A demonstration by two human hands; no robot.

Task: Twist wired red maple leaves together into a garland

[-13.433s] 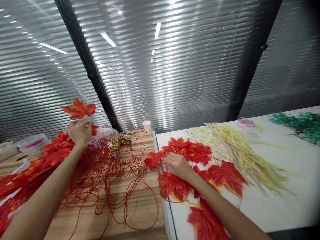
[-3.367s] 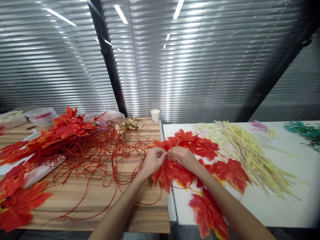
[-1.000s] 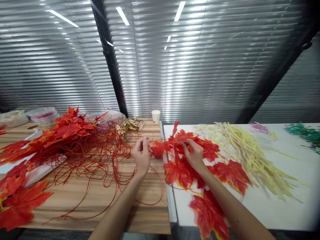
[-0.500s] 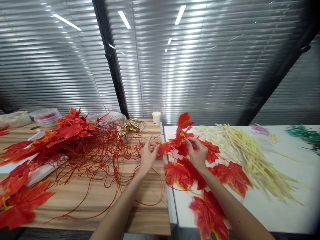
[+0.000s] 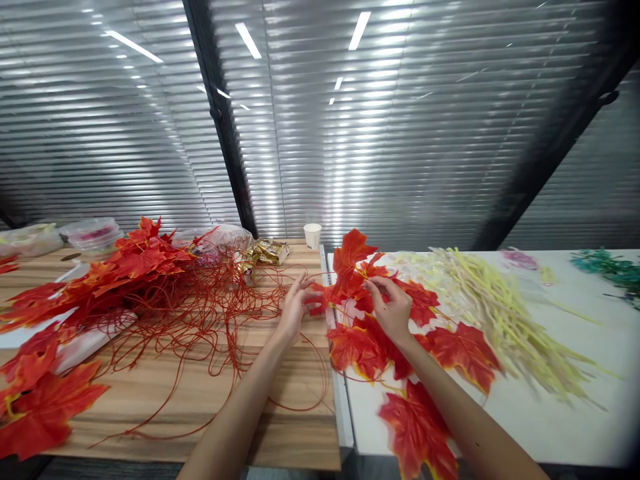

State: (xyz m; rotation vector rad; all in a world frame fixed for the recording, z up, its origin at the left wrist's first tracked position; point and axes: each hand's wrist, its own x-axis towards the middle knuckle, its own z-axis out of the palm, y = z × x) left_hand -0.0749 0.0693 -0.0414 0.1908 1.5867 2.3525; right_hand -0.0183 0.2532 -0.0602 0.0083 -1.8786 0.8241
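My right hand [image 5: 393, 308] pinches the thin stem of a red artificial maple leaf [image 5: 351, 257], which stands up above the other leaves. To its left, my left hand [image 5: 295, 308] has its fingers apart and slightly bent, close to another leaf and a thin red cord. Whether the fingertips touch them I cannot tell. Below the hands, a garland of red and yellow-edged maple leaves [image 5: 361, 348] spreads over the white table [image 5: 540, 433], one leaf [image 5: 419, 430] hanging toward the front edge.
Tangled red cords [image 5: 215, 313] and a heap of maple leaves [image 5: 135, 263] cover the wooden table [image 5: 295, 437] on the left. Gold packets [image 5: 270, 252] and a paper cup [image 5: 313, 236] stand behind. Pale yellow strips [image 5: 505, 320] lie right, with green sprigs [image 5: 607, 270] beyond.
The upright leaf at my right hand has tilted to the left and turned its face more toward me. My left fingers have bent slightly.
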